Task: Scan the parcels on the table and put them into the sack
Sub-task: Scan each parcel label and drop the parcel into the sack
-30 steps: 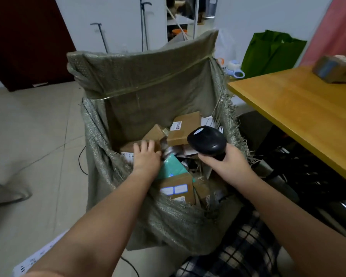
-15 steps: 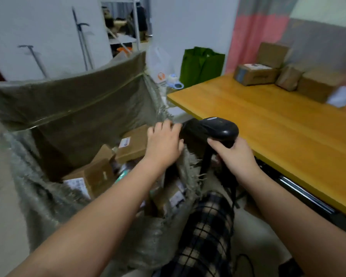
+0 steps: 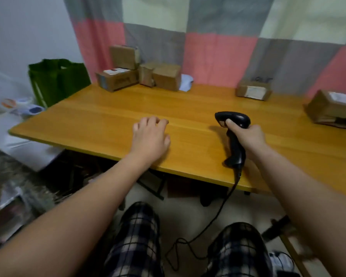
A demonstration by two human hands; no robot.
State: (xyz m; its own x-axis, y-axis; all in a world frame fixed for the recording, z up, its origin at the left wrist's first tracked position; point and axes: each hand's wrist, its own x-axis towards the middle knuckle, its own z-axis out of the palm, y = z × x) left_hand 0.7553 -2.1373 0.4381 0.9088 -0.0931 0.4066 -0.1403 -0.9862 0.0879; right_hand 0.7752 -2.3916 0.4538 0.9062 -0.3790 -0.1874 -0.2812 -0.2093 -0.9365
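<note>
My right hand (image 3: 248, 136) grips a black corded barcode scanner (image 3: 233, 134) by its handle, above the wooden table (image 3: 112, 120). My left hand (image 3: 151, 136) hovers empty over the table's near part, fingers loosely bent. Brown cardboard parcels stand at the back: a cluster at the far left (image 3: 140, 75), with one stacked on another, a single parcel (image 3: 254, 90) further right, and a larger parcel (image 3: 332, 110) at the right edge. The grey woven sack (image 3: 6, 176) shows only as a blur at the left edge.
A green bag (image 3: 56, 82) stands beyond the table's left corner. A pink, grey and white checked curtain (image 3: 208, 47) hangs behind the table. The scanner's cable (image 3: 212, 222) drops to the floor between my knees in plaid trousers. White sheets lie on the floor at left.
My view has swung right from the sack to the table. My left hand left the sack's inside and now hovers over the tabletop. My right hand carried the scanner above the table.
</note>
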